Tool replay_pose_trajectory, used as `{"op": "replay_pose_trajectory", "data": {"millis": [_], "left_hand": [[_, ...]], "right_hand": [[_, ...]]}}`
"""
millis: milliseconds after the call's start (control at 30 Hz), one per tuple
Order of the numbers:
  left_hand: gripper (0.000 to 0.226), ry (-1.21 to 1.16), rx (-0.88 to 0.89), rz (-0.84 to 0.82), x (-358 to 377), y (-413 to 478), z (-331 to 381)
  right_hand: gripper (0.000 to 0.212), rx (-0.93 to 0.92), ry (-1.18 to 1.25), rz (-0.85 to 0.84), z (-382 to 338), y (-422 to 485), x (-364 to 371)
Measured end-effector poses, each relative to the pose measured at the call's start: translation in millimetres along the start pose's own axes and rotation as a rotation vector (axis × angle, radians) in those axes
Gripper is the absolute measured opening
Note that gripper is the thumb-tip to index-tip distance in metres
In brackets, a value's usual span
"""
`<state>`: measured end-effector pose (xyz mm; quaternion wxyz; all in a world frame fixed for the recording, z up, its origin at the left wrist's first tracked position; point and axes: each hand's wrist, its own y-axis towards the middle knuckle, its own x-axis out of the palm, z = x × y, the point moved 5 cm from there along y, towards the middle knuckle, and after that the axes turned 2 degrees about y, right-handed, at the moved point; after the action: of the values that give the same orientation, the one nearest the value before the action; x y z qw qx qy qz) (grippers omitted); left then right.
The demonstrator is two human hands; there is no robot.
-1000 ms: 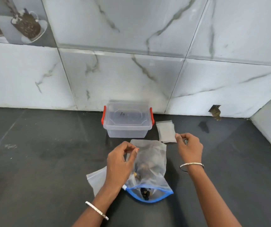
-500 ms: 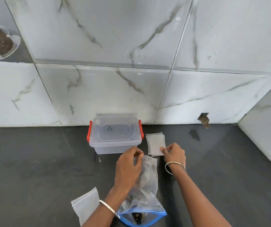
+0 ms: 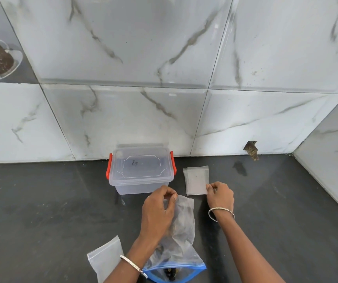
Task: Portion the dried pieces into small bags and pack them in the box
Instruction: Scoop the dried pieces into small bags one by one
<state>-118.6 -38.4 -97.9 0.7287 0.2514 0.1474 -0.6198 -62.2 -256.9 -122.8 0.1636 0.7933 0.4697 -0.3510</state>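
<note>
Thumb and forefinger of the left hand (image 3: pixel 158 211) were curled together and pinched the far, closed end of the large bag (image 3: pixel 186 211), probably to lift this end so that the dried pieces (image 3: pixel 181 233) would slide toward the blue zip mouth on the person's side. These dried pieces lay inside the bag, behind the left fingertips and partly under the palm, as a dark heap. None of them was between the fingers themselves. The right hand (image 3: pixel 220 196) had its fingers bent too, and its thumb and forefinger gripped the near corner of the small bags (image 3: pixel 196 179), a thin flat stack on the counter (image 3: pixel 41 201), I think in order to peel one bag off for filling. The stack reached away beyond the right fingertips and lay a little to the right of the left fingertips. The box (image 3: pixel 141 181) stood just beyond the left fingertips, with its lid (image 3: pixel 141 164) on and the red latches down, so it seemed that nothing was packed yet. One spare small bag (image 3: pixel 106 260) lay flat behind the left wrist, well apart from both sets of fingers.
</note>
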Motion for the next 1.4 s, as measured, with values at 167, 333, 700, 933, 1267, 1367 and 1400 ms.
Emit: {"op": "replay_pose_trajectory", "data": {"millis": [167, 333, 700, 933, 1267, 1367, 1400], "left_hand": [[0.003, -0.053, 0.026, 0.042, -3.2, 0.8, 6.2], [0.012, -0.162, 0.035, 0.069, -15.7, -2.6, 19.4], [0.033, -0.51, -0.127, -0.024, -60.5, -37.0, 33.7], [0.034, -0.498, -0.136, -0.337, -81.4, -73.1, 47.6], [0.005, -0.287, -0.101, -0.228, -89.7, -103.4, 46.0], [0.006, -0.296, -0.057, -0.1, -87.3, -114.9, 55.7], [0.005, -0.297, -0.038, -0.068, -86.1, -119.2, 58.6]], "right_hand": [[0.017, -0.058, 0.053, 0.08, -5.8, -7.7, -14.9], [0.014, -0.171, 0.184, 0.144, -20.1, -43.5, -46.2], [0.014, -0.472, 0.181, -0.172, -24.2, -145.5, -103.2], [0.014, -0.548, 0.114, -0.288, -22.0, -179.2, -110.1], [0.024, -0.471, 0.308, -0.189, -29.7, -203.0, -118.1], [0.042, -0.498, 0.354, -0.187, -44.2, -222.6, -113.0], [0.045, -0.51, 0.343, -0.198, -48.3, -229.5, -109.7]]}}
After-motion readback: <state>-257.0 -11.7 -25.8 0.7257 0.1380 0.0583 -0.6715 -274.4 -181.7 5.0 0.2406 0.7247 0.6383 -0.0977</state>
